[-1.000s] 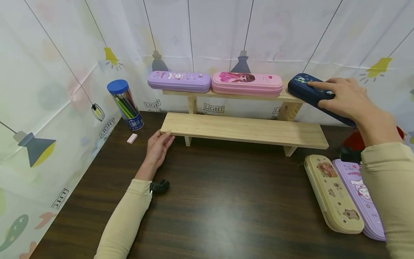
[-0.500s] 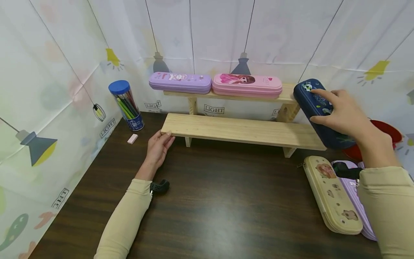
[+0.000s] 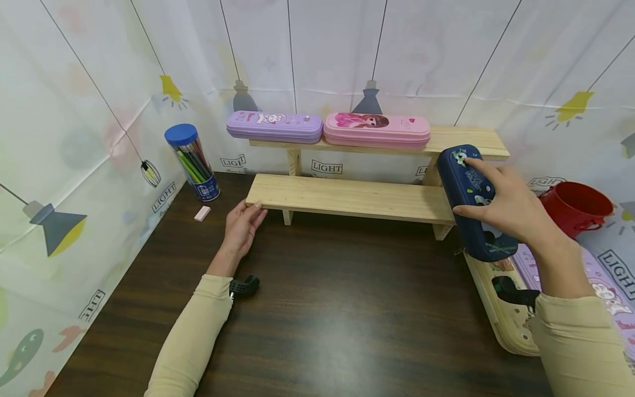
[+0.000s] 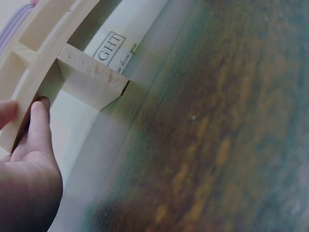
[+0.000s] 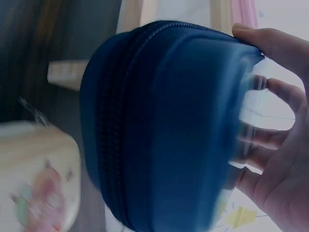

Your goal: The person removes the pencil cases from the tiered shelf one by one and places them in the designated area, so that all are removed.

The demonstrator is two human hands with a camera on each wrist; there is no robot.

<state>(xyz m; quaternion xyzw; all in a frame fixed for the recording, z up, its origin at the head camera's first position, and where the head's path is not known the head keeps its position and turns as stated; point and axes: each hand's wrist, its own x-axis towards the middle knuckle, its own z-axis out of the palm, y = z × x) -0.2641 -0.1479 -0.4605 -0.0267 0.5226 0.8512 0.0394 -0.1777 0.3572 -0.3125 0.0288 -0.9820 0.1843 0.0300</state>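
Observation:
In the head view my right hand (image 3: 511, 204) grips a dark blue zippered pencil case (image 3: 468, 187) across its width, holding it tilted in front of the right end of the wooden two-tier shelf (image 3: 347, 197). The right wrist view shows the zipper side of that blue case (image 5: 169, 130), with thumb and fingers on its edges. My left hand (image 3: 239, 231) pinches the front left corner of the lower board, thumb on top and fingers beneath, as the left wrist view also shows. A purple pencil case (image 3: 275, 127) and a pink one (image 3: 377, 130) lie on the upper board.
A cream pencil case (image 3: 496, 303) and purple ones (image 3: 607, 298) lie at the right, partly behind my right arm. Behind them is a red bucket (image 3: 575, 207). A blue-lidded tub of pencils (image 3: 193, 162) and a white eraser (image 3: 202, 213) are at the left.
My right hand has brought the blue pencil case down and toward me from the upper board's right end, turning it more upright in view. My left hand keeps its place on the shelf corner.

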